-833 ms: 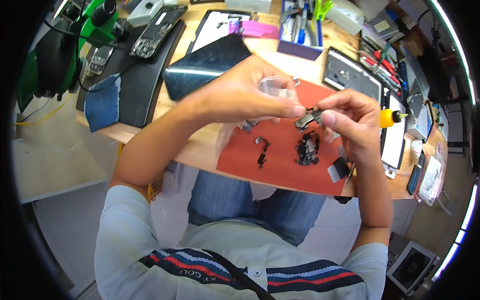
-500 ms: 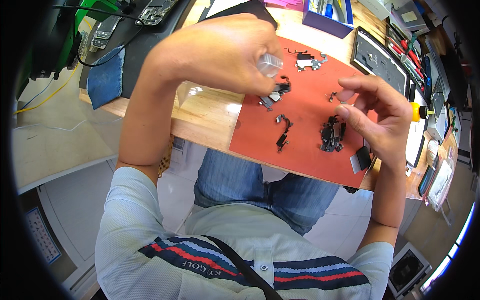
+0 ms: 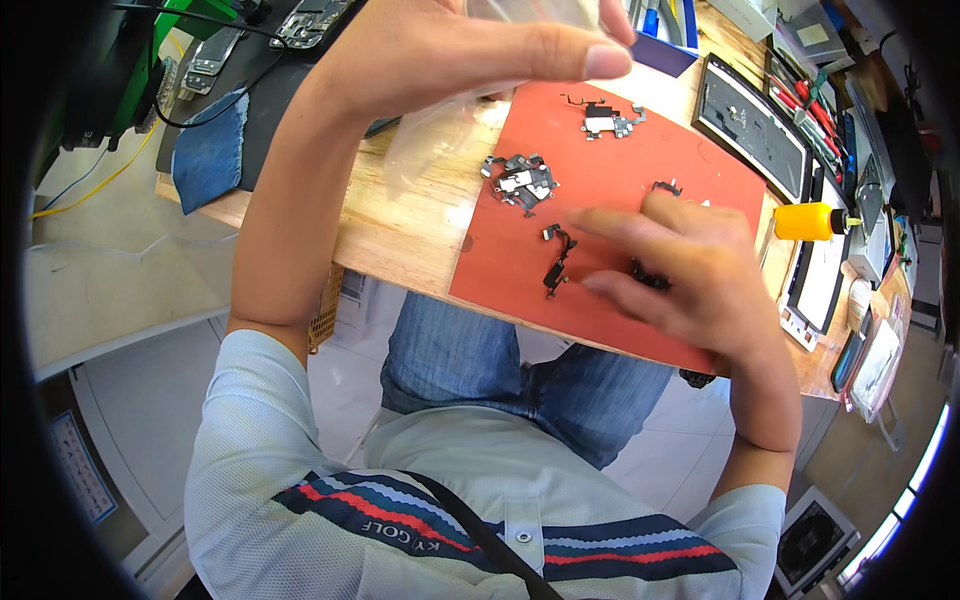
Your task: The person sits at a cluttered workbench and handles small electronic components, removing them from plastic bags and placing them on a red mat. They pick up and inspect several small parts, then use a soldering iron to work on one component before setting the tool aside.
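Observation:
My left hand (image 3: 455,50) is raised at the far side of the table, gripping a clear plastic bag (image 3: 428,150) that hangs below the wrist. My right hand (image 3: 690,265), somewhat blurred, reaches over the red-orange mat (image 3: 610,325) with its fingers apart and nothing seen between them. Close to its fingertips lies a small black flex-cable part (image 3: 558,265). A heap of small black and silver electronic parts (image 3: 522,183) sits at the mat's left side. Another little cluster (image 3: 608,120) lies farther back. Under my right hand, a dark pile (image 3: 648,275) is mostly hidden.
A yellow bottle (image 3: 803,222) lies on its side right of the mat, near a black-framed panel (image 3: 755,125). At the back stands a blue box (image 3: 665,50). Circuit boards (image 3: 310,25) and a blue cloth (image 3: 210,155) are at the left.
My left hand has risen away from the left heap with the bag, uncovering that heap, which looks larger. My right hand has swung left and lower over the mat, its fingers spreading.

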Demonstrator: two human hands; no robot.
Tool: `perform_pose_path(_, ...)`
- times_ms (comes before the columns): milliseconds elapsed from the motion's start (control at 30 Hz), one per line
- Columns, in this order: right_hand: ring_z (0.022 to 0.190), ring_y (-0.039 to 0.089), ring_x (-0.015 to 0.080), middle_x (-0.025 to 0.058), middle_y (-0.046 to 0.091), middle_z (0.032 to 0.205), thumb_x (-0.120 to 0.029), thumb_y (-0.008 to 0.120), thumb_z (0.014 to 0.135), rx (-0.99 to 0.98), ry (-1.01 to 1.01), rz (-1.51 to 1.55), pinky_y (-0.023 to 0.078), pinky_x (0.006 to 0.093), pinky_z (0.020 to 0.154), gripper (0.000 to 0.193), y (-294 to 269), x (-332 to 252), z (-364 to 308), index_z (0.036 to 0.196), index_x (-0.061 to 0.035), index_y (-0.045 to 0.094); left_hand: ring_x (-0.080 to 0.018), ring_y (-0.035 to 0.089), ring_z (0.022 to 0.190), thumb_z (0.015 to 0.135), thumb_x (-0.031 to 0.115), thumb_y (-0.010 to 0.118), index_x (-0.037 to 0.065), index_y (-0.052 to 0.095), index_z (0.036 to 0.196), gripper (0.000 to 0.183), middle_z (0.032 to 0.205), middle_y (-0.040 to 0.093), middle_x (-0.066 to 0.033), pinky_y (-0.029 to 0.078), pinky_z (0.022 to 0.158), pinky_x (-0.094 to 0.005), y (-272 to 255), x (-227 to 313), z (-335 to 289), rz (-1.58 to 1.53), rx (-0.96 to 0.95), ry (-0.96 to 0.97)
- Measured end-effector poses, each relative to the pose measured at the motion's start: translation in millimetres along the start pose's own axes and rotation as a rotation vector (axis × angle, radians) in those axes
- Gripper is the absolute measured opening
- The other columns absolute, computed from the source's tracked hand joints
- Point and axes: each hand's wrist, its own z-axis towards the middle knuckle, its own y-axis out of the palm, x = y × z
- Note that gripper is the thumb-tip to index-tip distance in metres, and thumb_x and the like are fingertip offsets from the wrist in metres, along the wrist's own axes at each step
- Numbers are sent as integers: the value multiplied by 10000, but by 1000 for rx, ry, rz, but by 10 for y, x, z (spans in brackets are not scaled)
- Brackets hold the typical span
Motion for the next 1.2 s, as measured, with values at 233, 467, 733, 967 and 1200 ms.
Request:
perform_pose_path(233,611,631,232,59,602,702,-191,745,851,-36,-49,62,479,378,516,132,236,-5,-2,949,-103,730,-201,697,967,874,151,758,-82,562,1321,541,1195,666,-233,579,832,-292,151,-115,98,-800,153,-8)
perform_pose_path(467,629,525,15,-24,670,725,-166,740,937,298,570,748,404,196,553,195,-93,181,-23,942,28,757,-78,639,788,815,74,650,-30,747,947,194,894,729,-74,496,650,-229,192,-277,144,-429,101,17)
perform_pose_path(733,733,594,52,24,703,825,-189,745,941,264,526,1088,473,208,660,241,-168,252,-31,1000,45,747,-78,623,795,864,151,772,3,741,934,166,837,709,-27,498,736,-245,510,-81,77,-240,36,-24)
perform_pose_path(967,603,526,23,-31,635,689,-197,752,931,275,473,828,406,215,536,207,-165,265,-64,913,6,718,-68,567,647,835,172,756,1,675,774,200,682,627,-3,470,600,-260,344,33,25,-119,-142,-166)
perform_pose_path(1200,443,496,131,17,531,502,-328,902,714,-259,416,84,373,291,468,386,-361,285,-146,711,-56,629,-218,645,657,766,170,789,10,710,827,189,760,705,-101,497,652,-333,240,-24,40,351,-482,-178)
